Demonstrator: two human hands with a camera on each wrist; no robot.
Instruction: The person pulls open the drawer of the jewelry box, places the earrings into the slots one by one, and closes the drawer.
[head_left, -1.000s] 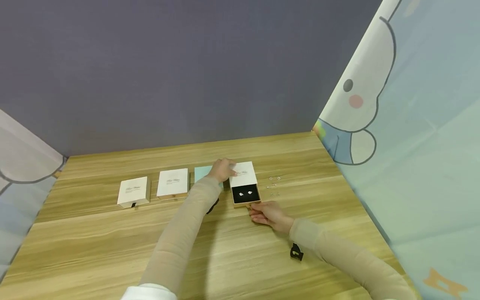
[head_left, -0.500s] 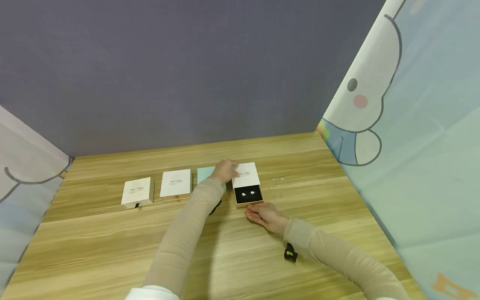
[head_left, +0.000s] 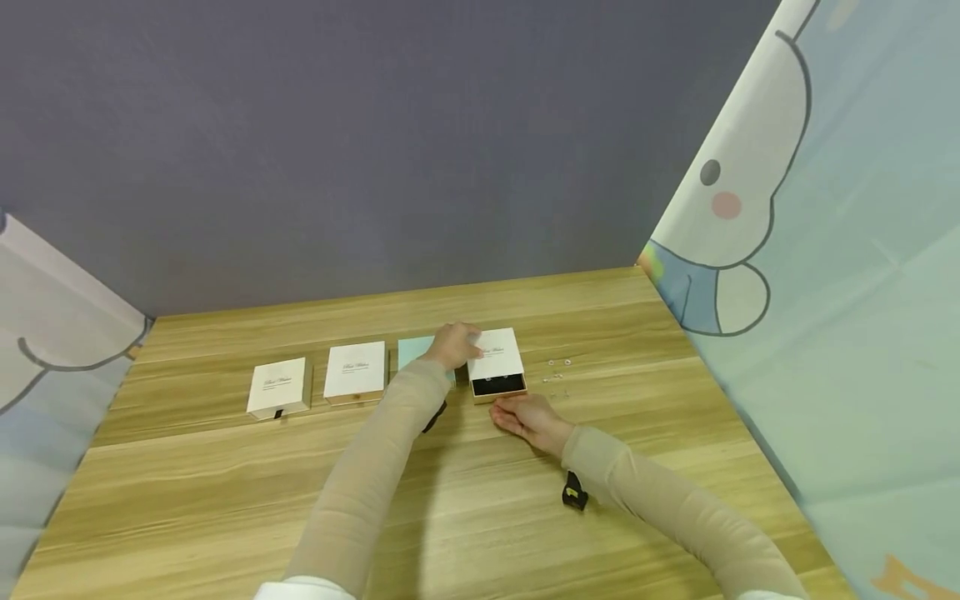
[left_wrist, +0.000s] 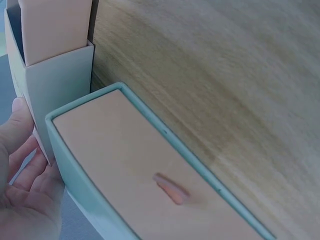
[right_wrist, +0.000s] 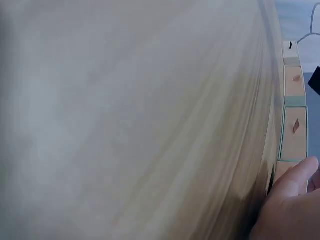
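Observation:
My left hand grips the left edge of a white drawer-style jewelry box, its thumb on the lid and its fingers at the side. The box's drawer, lined in black, sticks out a little toward me. Two small earrings inside are partly covered by the white sleeve. At the drawer's front, my right hand touches the panel with its fingers near straight. A teal box with a small pull tab stands just left of the white one, partly behind my left hand in the head view.
Two more white boxes stand farther left, one in the middle and a smaller one with a black tab. Several small earrings lie on the wooden table to the right. A grey wall rises behind.
The drawer has slid back into its white sleeve, covering most of the black lining. My right hand has moved forward with it, after letting go of the front tab. The left hand stays put.

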